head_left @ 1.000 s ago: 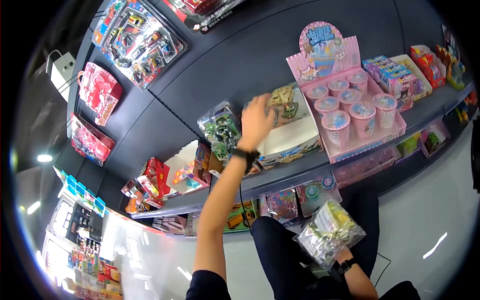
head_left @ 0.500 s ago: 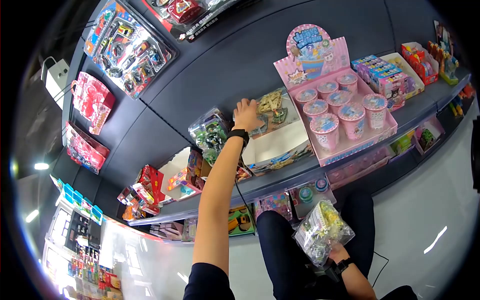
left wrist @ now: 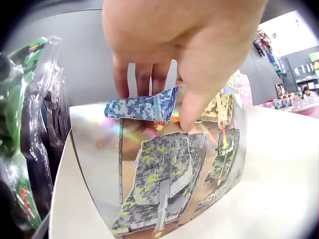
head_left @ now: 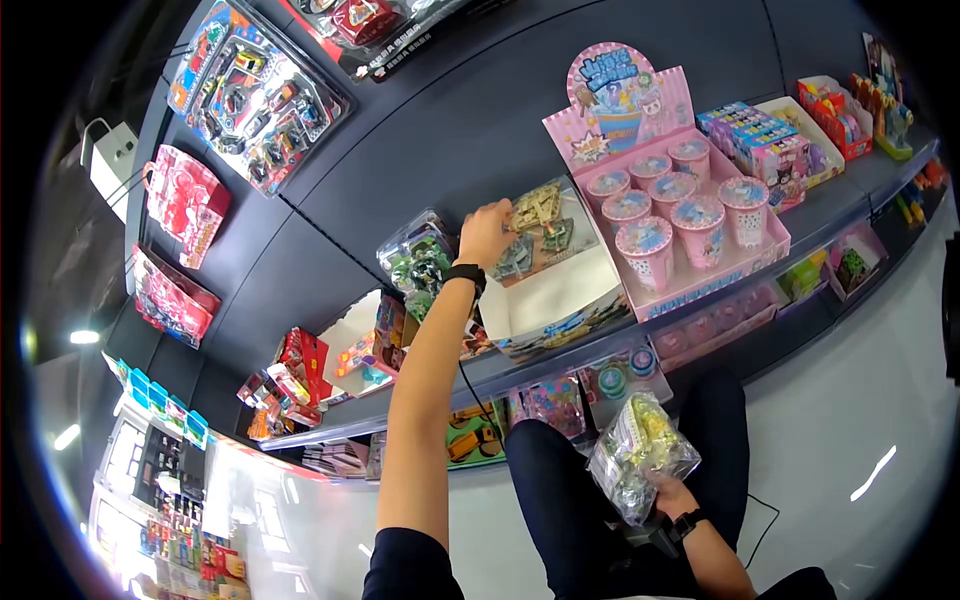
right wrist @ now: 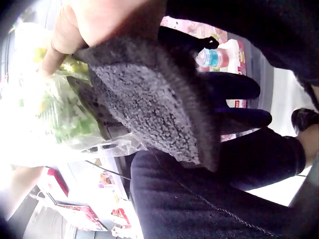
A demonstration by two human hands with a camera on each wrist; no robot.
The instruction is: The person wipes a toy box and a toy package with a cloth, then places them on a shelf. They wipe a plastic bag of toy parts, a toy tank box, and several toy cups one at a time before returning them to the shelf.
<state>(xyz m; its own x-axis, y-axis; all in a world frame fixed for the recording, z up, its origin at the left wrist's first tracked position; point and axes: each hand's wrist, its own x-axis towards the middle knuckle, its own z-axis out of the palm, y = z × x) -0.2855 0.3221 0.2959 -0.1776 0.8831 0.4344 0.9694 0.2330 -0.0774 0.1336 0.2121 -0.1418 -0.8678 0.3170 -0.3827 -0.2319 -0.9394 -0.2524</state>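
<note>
In the head view my left hand (head_left: 487, 236) is at the back left of an open white box (head_left: 560, 295) on the shelf. The left wrist view has its thumb in front of and fingers behind the top edge of a shiny card with printed camouflage tanks (left wrist: 164, 174), pinching it. My right hand (head_left: 675, 497) holds a clear plastic bag (head_left: 640, 450) with yellow, green and white contents above the lap. The right wrist view has that hand (right wrist: 109, 22) gripping the crinkled bag (right wrist: 60, 109), partly overexposed.
Left of the white box lies a clear pack of green toys (head_left: 418, 262). On its right stands a pink tray of cups (head_left: 780, 255). Carded toy cars (head_left: 262, 100) are farther up the shelf, red boxes (head_left: 300, 370) to the left.
My left hand has moved left from over the card to its back left edge, and now pinches it. The bag in my right hand has barely shifted.
</note>
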